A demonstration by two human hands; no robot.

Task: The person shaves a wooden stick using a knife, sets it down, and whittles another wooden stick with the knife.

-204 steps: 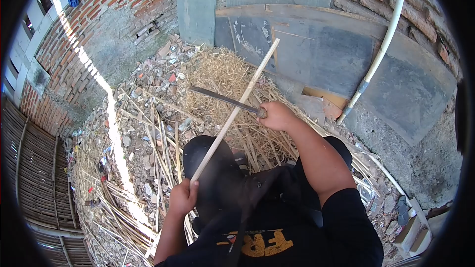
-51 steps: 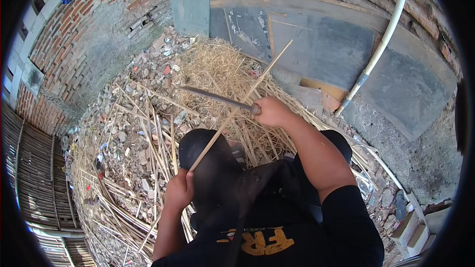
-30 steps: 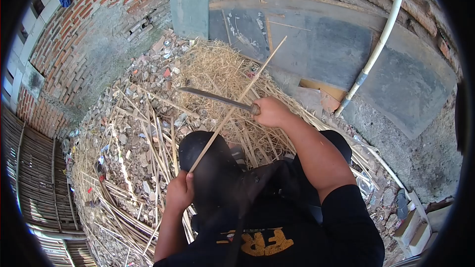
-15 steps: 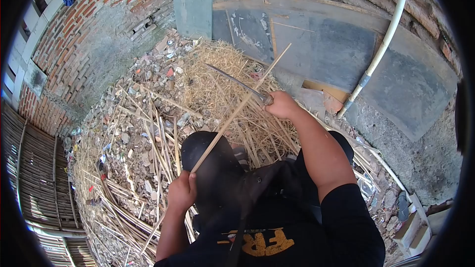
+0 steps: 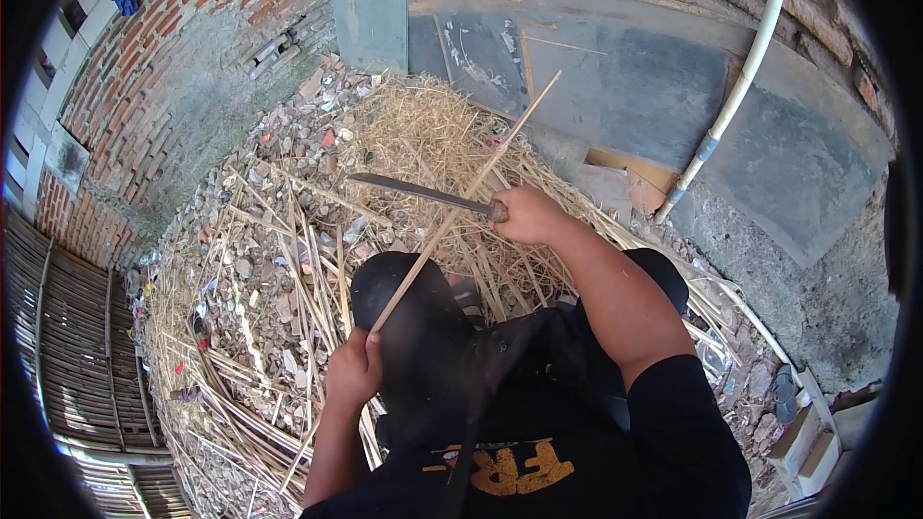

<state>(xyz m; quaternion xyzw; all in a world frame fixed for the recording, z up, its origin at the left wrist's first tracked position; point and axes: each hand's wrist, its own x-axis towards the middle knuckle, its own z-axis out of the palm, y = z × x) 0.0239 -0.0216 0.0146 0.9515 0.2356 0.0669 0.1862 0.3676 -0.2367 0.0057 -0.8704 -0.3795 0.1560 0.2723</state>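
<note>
My left hand [image 5: 354, 369] grips the lower end of a long pale bamboo strip [image 5: 415, 274], which slants up and away to the right across my knee. My right hand [image 5: 530, 215] is closed round the handle of a machete [image 5: 418, 192]. Its dark blade points left and crosses the strip at its upper half, close to the handle. Whether the edge bites into the strip, I cannot tell. Beneath them lies a heap of thin bamboo shavings [image 5: 415, 125].
Split bamboo strips [image 5: 231, 394] lie on rubble to the left. Grey boards [image 5: 625, 77] lean on the wall ahead, with a white pipe [image 5: 745, 77] at the right. A brick wall [image 5: 192, 48] stands at the back left, beside a bamboo slat panel [image 5: 77, 336].
My right hand has come down and slightly left along the strip, and the machete blade has swung flatter, its tip now lower and further left. My left hand keeps its place.
</note>
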